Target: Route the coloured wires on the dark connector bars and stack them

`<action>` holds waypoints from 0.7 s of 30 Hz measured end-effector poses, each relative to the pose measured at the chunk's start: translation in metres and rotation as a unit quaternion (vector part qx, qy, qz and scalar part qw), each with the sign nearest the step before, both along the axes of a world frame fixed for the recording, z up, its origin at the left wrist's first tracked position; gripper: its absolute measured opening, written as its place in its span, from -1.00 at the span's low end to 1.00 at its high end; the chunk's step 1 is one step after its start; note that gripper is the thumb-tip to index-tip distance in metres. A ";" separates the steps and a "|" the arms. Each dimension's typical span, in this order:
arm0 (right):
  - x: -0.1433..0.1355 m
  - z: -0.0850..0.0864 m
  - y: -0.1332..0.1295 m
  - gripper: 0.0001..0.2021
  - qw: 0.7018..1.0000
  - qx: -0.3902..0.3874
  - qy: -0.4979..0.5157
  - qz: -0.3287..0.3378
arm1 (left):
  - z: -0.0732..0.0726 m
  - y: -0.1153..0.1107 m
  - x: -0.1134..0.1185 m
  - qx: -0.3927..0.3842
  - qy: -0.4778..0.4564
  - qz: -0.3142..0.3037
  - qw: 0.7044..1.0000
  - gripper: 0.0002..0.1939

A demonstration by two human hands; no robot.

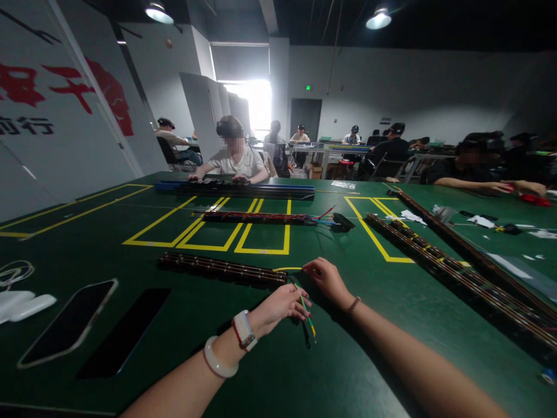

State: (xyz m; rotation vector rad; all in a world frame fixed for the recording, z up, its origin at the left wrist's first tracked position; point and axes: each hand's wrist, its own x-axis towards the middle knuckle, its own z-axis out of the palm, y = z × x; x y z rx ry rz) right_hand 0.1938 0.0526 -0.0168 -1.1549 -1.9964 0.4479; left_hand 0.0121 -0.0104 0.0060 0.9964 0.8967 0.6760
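Fingers of both hands lie near the right end of the dark bar (221, 268) on the green table (143, 331); those of the left hand (281, 307), loosely bent and parted, partly hide a green-yellow wire (310, 320), any grip uncertain; beyond the bar's end, those of the right hand (327, 280) curl inward, their hold on the yellow strand (288, 269) indistinct.

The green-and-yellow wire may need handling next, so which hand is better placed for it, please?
Probably the left hand: its fingers lie right at the green-and-yellow wire, near the end of the dark strip. The right hand appears apart from that wire.
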 end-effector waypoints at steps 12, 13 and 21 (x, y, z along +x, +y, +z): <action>-0.005 0.004 -0.002 -0.83 0.957 0.082 -0.278 -0.001 | 0.003 -0.004 0.002 0.027 0.067 -0.019 0.997 -0.67; -0.005 0.005 -0.002 -0.83 0.957 0.089 -0.277 0.007 | 0.003 -0.005 0.002 0.029 0.066 -0.018 0.997 -0.67; -0.004 -0.001 -0.002 -0.80 0.978 0.099 -0.183 0.035 | 0.001 -0.002 0.003 0.089 0.123 -0.014 0.988 -0.69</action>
